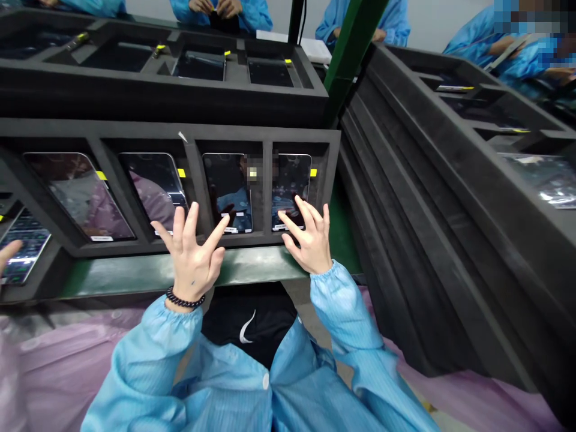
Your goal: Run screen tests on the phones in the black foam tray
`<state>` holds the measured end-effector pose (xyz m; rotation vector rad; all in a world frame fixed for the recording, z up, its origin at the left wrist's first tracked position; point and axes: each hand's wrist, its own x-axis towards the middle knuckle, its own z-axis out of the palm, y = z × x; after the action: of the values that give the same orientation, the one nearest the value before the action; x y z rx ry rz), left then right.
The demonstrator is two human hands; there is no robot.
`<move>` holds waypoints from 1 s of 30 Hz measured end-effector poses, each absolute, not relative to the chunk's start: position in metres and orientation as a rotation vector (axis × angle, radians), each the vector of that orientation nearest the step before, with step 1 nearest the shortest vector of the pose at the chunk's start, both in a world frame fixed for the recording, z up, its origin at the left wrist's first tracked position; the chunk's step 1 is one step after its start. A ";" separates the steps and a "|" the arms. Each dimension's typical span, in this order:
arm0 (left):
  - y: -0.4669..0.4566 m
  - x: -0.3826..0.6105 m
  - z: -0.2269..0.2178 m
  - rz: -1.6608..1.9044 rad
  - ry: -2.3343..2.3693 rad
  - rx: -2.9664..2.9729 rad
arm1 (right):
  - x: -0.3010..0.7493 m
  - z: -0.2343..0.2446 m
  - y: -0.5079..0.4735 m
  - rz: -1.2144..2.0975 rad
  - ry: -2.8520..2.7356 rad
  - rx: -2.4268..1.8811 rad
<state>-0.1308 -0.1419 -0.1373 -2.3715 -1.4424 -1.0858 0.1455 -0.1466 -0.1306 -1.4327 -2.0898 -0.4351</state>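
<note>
A black foam tray [189,135] lies in front of me with several pockets, each holding a glossy dark phone with a yellow tab. My left hand [192,255] hovers at the tray's near edge, fingers spread wide, holding nothing. It wears a dark bead bracelet and sits between the second phone [155,186] and the third phone [227,189]. My right hand [308,237] is also spread out, its fingertips at the lower edge of the rightmost phone [290,186]. Both arms wear light blue sleeves.
A second foam tray [166,66] with phones stands stacked behind the first. A tall stack of black trays [450,198] fills the right side. Other people in blue coats stand along the far edge. Another person's fingertip [9,249] shows at the left by a lit phone [24,246].
</note>
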 end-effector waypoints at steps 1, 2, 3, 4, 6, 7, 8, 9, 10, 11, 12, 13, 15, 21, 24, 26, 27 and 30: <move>-0.143 -0.133 -0.138 -1.059 -1.466 -2.374 | 0.145 -0.131 -0.147 -0.437 -2.087 -1.419; -0.144 -0.134 -0.139 -1.030 -1.491 -2.381 | 0.144 -0.131 -0.147 -0.447 -2.076 -1.400; -0.144 -0.135 -0.140 -0.999 -1.516 -2.393 | 0.144 -0.131 -0.148 -0.458 -2.064 -1.378; -0.143 -0.135 -0.140 -0.971 -1.538 -2.405 | 0.145 -0.131 -0.149 -0.468 -2.057 -1.352; -0.140 -0.135 -0.140 -0.944 -1.569 -2.423 | 0.146 -0.131 -0.152 -0.476 -2.057 -1.299; -0.139 -0.134 -0.140 -0.947 -1.566 -2.434 | 0.146 -0.131 -0.154 -0.475 -2.062 -1.276; -0.137 -0.134 -0.140 -0.957 -1.551 -2.447 | 0.147 -0.131 -0.155 -0.477 -2.069 -1.255; -0.136 -0.133 -0.141 -0.964 -1.529 -2.465 | 0.147 -0.131 -0.156 -0.481 -2.076 -1.242; -0.134 -0.132 -0.141 -0.963 -1.502 -2.490 | 0.148 -0.131 -0.157 -0.488 -2.079 -1.239; -0.132 -0.131 -0.141 -0.959 -1.472 -2.519 | 0.148 -0.131 -0.158 -0.496 -2.079 -1.243; -0.131 -0.130 -0.141 -0.952 -1.450 -2.546 | 0.148 -0.131 -0.158 -0.503 -2.077 -1.250; -0.130 -0.130 -0.141 -0.952 -1.440 -2.561 | 0.148 -0.131 -0.159 -0.506 -2.074 -1.257; -0.130 -0.132 -0.140 -0.992 -1.444 -2.551 | 0.148 -0.131 -0.159 -0.497 -2.089 -1.261; -0.148 -0.146 -0.140 -1.106 -1.546 -2.436 | 0.145 -0.129 -0.156 -0.426 -2.239 -1.303; -0.159 -0.153 -0.142 -1.100 -1.619 -2.422 | 0.150 -0.129 -0.158 -0.478 -2.180 -1.320; -0.163 -0.156 -0.146 -1.091 -1.635 -2.417 | 0.156 -0.129 -0.161 -0.503 -2.143 -1.325; -0.165 -0.157 -0.148 -1.094 -1.631 -2.414 | 0.159 -0.129 -0.162 -0.507 -2.131 -1.325; -0.167 -0.158 -0.155 -1.082 -1.652 -2.426 | 0.167 -0.130 -0.166 -0.502 -2.091 -1.348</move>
<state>-0.1576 -0.1674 -0.1553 -2.4262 -1.6517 -1.0820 0.1674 -0.1659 -0.1299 -1.3479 -2.0910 -0.5020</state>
